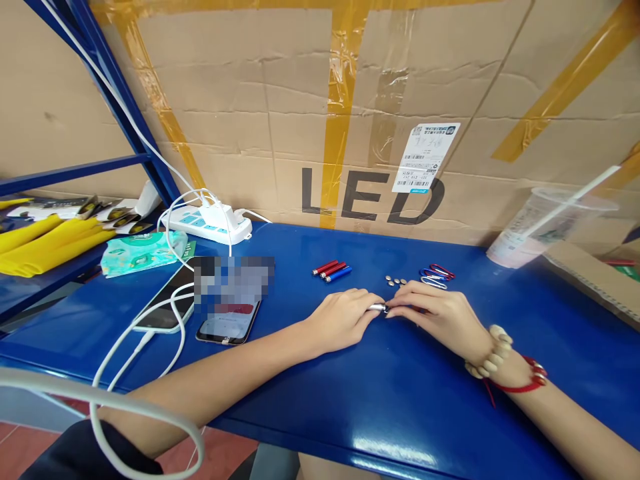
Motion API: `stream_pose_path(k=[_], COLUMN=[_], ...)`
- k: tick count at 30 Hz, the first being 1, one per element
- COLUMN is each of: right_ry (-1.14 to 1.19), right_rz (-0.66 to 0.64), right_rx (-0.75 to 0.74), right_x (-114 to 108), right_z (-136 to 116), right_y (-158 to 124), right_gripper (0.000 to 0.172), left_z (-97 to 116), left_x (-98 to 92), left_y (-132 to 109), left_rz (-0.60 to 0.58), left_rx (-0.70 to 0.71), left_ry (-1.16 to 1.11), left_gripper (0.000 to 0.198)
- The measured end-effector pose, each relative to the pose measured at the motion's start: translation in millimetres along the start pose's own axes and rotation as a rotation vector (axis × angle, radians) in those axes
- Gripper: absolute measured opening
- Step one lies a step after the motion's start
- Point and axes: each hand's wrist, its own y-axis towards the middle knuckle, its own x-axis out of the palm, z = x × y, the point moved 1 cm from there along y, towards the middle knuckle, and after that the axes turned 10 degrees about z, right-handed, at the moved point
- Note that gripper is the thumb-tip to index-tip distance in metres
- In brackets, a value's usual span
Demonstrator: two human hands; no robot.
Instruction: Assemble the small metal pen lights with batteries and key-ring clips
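Note:
My left hand [345,320] is closed around a small silver mini flashlight [376,307], whose dark end points to the right. At that end the thumb and fingertips of my right hand [440,317] pinch together; whether they also hold a small part is hidden. Just behind my hands lie several button cells [396,281]. Two red mini flashlights [329,269] and a blue one [339,274] rest to their left. Several small carabiners [435,276], red, blue and silver, lie beyond my right hand.
On the blue table [400,413], two phones [167,300] [230,320] lie at left with white cables. Behind them are a wipes pack [145,253] and a power strip [200,223]. A tilted plastic cup with a straw [530,227] stands right. A large cardboard box [290,100] walls the back.

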Motion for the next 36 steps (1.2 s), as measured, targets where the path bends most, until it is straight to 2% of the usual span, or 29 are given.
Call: stream_pose_path(k=[16,36], right_ry=[-0.017,0.003], right_rz=[-0.008,-0.032], right_rx=[-0.006,-0.012], right_x=[-0.3,-0.4], right_z=[-1.3,-2.4], right_y=[1.1,3.8], right_gripper=[0.022,0.023], left_z=[2.2,2.1], left_x=[-3.0,-1.7], left_y=[1.3,1.8], left_rz=[-0.031,-0.035], left_rx=[-0.032,-0.008], left_ry=[0.022,0.063], left_gripper=[0.023,0.023])
